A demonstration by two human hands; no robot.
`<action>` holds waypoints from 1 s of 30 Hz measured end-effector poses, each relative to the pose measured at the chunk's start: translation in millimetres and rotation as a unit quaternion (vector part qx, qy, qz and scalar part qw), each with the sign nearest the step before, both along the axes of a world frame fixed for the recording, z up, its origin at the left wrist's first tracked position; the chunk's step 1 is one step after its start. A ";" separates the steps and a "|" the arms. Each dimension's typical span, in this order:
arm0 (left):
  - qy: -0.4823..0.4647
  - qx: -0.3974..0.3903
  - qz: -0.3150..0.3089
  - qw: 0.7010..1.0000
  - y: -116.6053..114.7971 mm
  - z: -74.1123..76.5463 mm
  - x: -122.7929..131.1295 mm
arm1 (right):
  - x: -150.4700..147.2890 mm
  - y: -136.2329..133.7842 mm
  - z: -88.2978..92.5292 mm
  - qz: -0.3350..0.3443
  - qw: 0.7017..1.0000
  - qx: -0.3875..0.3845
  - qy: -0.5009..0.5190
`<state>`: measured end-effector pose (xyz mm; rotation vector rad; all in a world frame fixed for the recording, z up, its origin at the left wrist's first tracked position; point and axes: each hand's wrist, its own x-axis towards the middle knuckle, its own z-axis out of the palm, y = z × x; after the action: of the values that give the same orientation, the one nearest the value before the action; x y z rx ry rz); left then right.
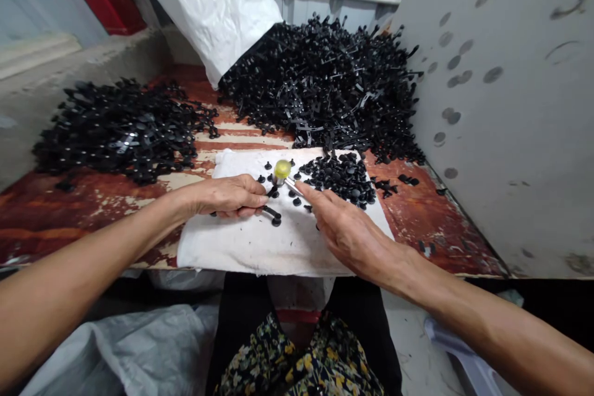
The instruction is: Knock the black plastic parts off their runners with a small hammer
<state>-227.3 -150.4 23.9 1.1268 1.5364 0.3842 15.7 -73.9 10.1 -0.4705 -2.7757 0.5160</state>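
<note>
My right hand (pixel 348 226) is closed around the metal handle of a small hammer (pixel 283 169) with a translucent yellow face. The hammer head is over the white cloth, just beyond the fingertips of my left hand (pixel 239 197). That left hand is closed on black plastic strips with round ends; one black strip (pixel 273 215) sticks out below its fingers. Just under the hammer head, the contact point is partly hidden. Small round black caps with stems (pixel 297 202) lie scattered around it, and a heap of black caps (pixel 346 178) sits to the right on the white cloth (pixel 278 253).
A large pile of black strips (pixel 325 80) rises at the back beside a white sack (pixel 208 6). At the left is a smaller black pile (pixel 116 130). A grey board (pixel 501 117) stands along the right of the worn red tabletop (pixel 417 216).
</note>
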 end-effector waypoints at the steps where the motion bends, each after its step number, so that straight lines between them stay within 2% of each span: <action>1: -0.003 0.000 -0.001 1.000 -0.1 -0.8 -0.5 | -0.1 0.5 -0.6 0.001 0.999 0.000 0.040; 3: -0.011 0.002 -0.003 1.000 -0.3 -1.4 -0.9 | -0.9 1.3 -1.3 -0.004 0.995 0.002 0.098; 4: -0.014 0.005 -0.002 1.000 -0.4 -1.3 -0.7 | -1.6 1.7 -1.2 -0.008 0.996 0.006 0.091; 7: -0.008 0.010 0.010 1.000 -0.4 0.5 1.5 | -3.9 3.4 2.1 0.007 1.000 0.009 -0.005; 9: -0.001 0.008 0.018 1.000 -0.4 1.8 3.3 | -5.3 3.8 6.9 0.015 1.000 0.004 0.000; 12: -0.008 0.007 0.025 1.000 -0.5 2.4 3.9 | -8.0 2.2 13.3 -0.012 1.000 0.001 0.029; 16: -0.008 0.020 0.017 1.000 -2.1 0.9 0.3 | -13.8 2.8 17.6 -0.008 0.997 -0.029 -0.074; 20: 0.017 0.073 -0.010 0.997 -8.5 6.6 8.3 | -21.8 7.8 24.5 -0.028 0.991 -0.111 0.074; 23: 0.028 0.126 -0.071 0.989 -19.0 21.2 29.7 | -28.4 4.6 25.4 -0.048 0.958 -0.273 0.073; 25: 0.066 0.163 -0.088 0.980 -29.2 31.7 44.7 | -30.3 -2.9 22.1 -0.046 0.909 -0.413 0.044; 26: 0.099 0.181 -0.077 0.975 -35.2 35.4 50.2 | -29.9 -7.5 19.7 -0.044 0.881 -0.469 0.045; 28: 0.181 0.232 -0.011 0.956 -47.9 37.5 54.6 | -26.6 -16.5 14.6 -0.050 0.839 -0.537 0.077; 30: 0.251 0.294 0.094 0.917 -59.8 32.0 51.1 | -22.1 -22.9 10.0 -0.074 0.821 -0.553 0.120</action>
<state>-176.2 -210.2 56.0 1.6379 2.0637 0.7691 -6.4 -96.8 20.2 -0.7477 -1.8965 1.9714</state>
